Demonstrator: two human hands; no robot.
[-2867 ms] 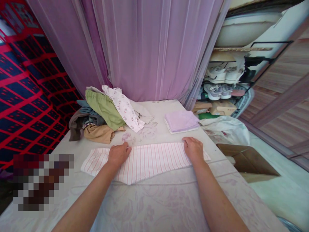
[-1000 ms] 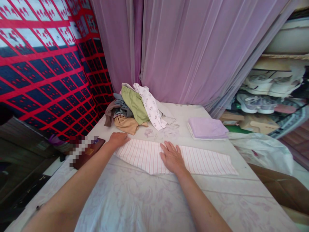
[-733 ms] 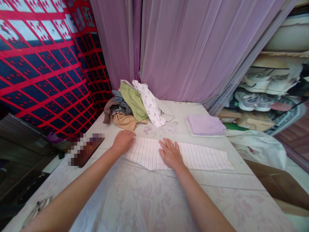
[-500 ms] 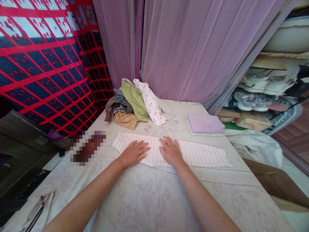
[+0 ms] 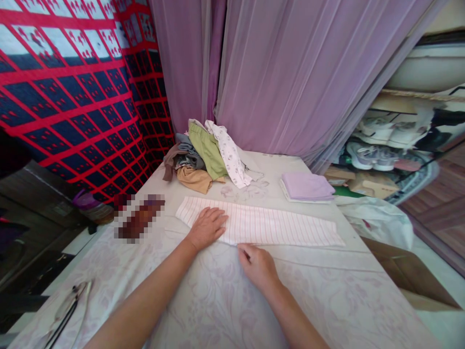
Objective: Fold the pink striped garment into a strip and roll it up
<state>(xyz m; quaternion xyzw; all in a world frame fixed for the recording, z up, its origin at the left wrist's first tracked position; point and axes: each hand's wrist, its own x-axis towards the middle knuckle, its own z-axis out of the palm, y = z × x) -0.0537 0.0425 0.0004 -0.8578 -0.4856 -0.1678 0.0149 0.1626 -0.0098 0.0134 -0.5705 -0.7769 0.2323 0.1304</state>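
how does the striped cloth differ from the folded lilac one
The striped cloth is white with pinkish stripes; the lilac cloth looks plain. The striped cloth is a long strip, the lilac cloth a compact rectangle. The left hand rests on the striped cloth, the right hand at its near edge; neither touches the lilac cloth. Both lie flat.

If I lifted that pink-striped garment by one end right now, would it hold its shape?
Probably not: the pink-striped garment looks like soft, thin cloth, so it would likely droop. It seems light, lying low and flat. With the left hand resting on it, it might bunch there.
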